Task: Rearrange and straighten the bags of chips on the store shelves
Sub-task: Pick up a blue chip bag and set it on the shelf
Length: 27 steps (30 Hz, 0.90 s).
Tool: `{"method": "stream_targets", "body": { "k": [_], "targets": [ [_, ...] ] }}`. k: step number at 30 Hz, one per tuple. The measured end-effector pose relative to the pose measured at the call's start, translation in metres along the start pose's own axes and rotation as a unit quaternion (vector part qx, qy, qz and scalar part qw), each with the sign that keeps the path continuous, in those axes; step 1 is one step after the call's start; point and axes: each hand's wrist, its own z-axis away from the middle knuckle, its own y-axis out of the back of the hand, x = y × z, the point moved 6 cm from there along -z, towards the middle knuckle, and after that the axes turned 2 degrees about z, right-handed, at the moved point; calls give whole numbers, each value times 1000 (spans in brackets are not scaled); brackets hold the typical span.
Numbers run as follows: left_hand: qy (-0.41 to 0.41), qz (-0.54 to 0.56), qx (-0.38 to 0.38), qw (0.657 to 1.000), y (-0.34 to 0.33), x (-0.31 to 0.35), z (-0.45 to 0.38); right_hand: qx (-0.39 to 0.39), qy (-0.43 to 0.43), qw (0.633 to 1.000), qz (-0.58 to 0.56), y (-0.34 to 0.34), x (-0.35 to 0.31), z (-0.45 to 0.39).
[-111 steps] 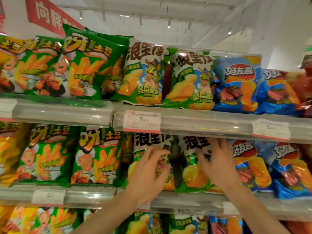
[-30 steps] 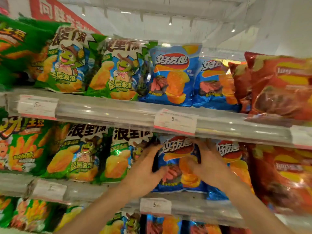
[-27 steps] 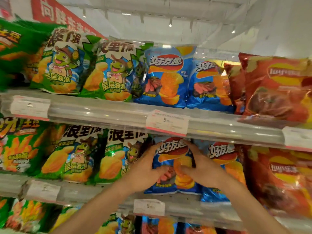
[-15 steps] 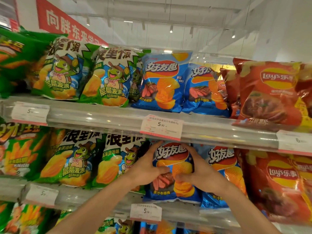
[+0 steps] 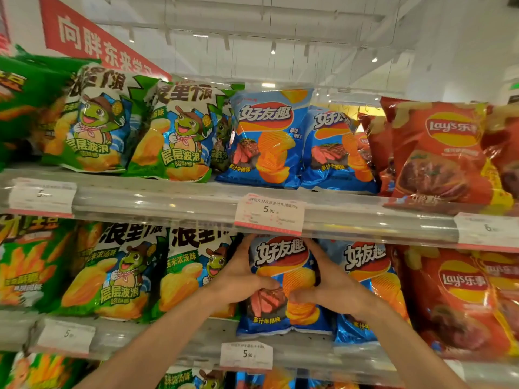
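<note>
Both hands are up at the middle shelf [image 5: 168,336], clasped on one blue bag of chips [image 5: 283,276] that stands upright between them. The left hand [image 5: 241,279] grips the bag's left edge: its fingers run up along that side and its thumb curls across the front, over the printed steak. The right hand [image 5: 328,287] mirrors it on the right edge, fingers reaching up toward the top corner, thumb pressed on the front near the stacked-chips picture. The two thumbs nearly meet at the middle of the bag.

Just outside the left hand stands a green bag [image 5: 193,276] with a cartoon turtle, partly covered by the wrist. Just outside the right hand is a second blue bag [image 5: 368,265] of the same kind, tucked a little behind the held one. Beyond that, further right, sit red Lay's bags [image 5: 460,293].

Right above the fingertips a price tag [image 5: 269,213] reading 5.90 hangs on the upper shelf's rail [image 5: 365,217]; another 5.90 tag [image 5: 246,355] sits below the wrists. The shelf above the hands carries the same run: green turtle bags, two blue bags, red bags.
</note>
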Motion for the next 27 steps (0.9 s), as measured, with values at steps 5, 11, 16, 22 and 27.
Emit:
{"method": "stream_targets", "body": {
  "k": [5,11,16,22,27],
  "targets": [
    [13,22,11,1000,3,-2,3,22,54,997,58,-3,-20,-1],
    [13,24,5,1000,4,0,1,33,72,996,52,7,-19,7],
    [-12,-4,-9,1000,-6,8,0,38,68,997,19,12,-7,16],
    [-129,-60,29,989,-5,33,21,92,57,994,-20,18,5,9],
    [-266,-402,156,862,23,22,50,124,39,982,138,0,-7,2]
  ]
}}
